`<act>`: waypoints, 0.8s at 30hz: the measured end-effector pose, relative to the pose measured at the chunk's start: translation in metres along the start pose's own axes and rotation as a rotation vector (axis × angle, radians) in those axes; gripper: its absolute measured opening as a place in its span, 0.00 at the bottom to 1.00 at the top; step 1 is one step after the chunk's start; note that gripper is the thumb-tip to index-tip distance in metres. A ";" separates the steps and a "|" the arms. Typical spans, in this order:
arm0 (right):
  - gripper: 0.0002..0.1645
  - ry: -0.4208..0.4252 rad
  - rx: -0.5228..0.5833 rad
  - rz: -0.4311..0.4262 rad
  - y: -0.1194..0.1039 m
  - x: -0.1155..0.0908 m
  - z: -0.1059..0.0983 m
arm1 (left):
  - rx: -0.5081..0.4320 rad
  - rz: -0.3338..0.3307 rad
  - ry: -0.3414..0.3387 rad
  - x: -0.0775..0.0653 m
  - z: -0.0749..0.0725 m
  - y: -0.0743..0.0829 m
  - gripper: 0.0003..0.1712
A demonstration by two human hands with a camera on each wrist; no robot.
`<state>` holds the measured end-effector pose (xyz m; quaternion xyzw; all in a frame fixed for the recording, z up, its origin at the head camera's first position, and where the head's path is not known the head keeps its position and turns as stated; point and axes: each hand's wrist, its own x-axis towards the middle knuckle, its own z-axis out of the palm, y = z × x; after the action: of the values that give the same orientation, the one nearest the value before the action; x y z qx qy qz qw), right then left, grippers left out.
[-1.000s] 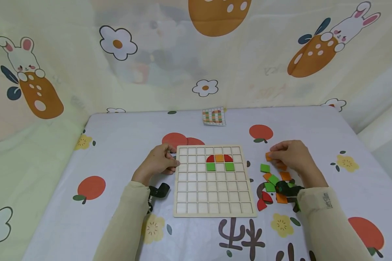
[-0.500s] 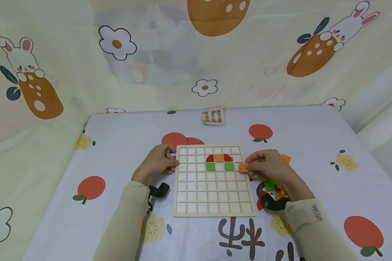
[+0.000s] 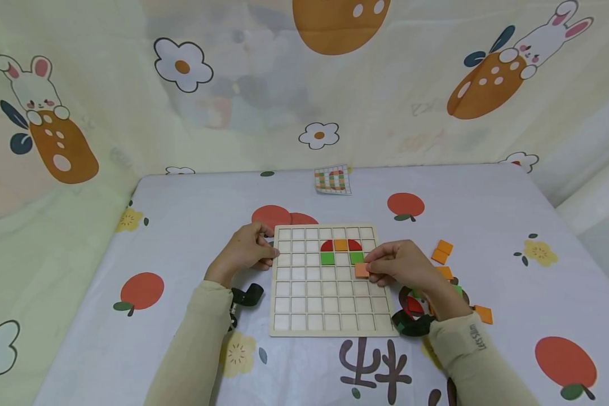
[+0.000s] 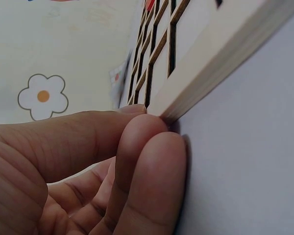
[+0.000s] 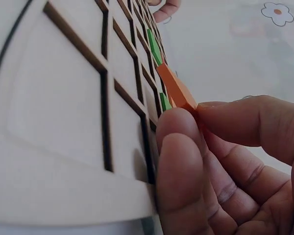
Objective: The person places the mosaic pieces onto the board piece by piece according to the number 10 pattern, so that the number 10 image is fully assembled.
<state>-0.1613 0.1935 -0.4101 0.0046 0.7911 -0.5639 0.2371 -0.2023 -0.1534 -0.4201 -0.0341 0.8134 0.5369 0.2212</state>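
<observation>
A square wooden grid board (image 3: 333,333) lies on the table. In its upper part sit two green square tiles (image 3: 327,259), an orange square tile (image 3: 340,245) and two red quarter-round tiles (image 3: 354,246). My right hand (image 3: 401,264) pinches another orange square tile (image 5: 177,88) between thumb and fingers; it overlaps the cell just below the right green tile in the head view and looks tilted in the right wrist view. My left hand (image 3: 243,248) holds the board's left edge, thumb and fingertips at the wooden rim (image 4: 206,68).
Loose orange tiles (image 3: 442,251) lie right of the board, with red tiles (image 3: 414,305) and green ones partly hidden under my right wrist. A small card with a coloured grid pattern (image 3: 332,180) stands at the back. A patterned cloth (image 3: 233,135) hangs behind the table.
My right hand has picked an orange tile from the loose ones and carried it left over the board. The left hand has stayed at the board's edge.
</observation>
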 end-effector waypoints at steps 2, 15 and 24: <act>0.14 0.001 -0.002 -0.003 0.001 0.001 0.001 | 0.000 -0.002 0.001 0.000 0.000 0.000 0.24; 0.10 0.042 -0.011 0.006 0.002 0.001 0.006 | -0.012 0.003 -0.007 0.000 0.000 0.000 0.25; 0.10 0.044 -0.046 -0.010 0.000 0.000 0.009 | -0.010 0.001 -0.004 0.000 0.000 0.000 0.24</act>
<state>-0.1580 0.1848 -0.4122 0.0078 0.8089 -0.5465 0.2168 -0.2019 -0.1536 -0.4199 -0.0338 0.8104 0.5410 0.2223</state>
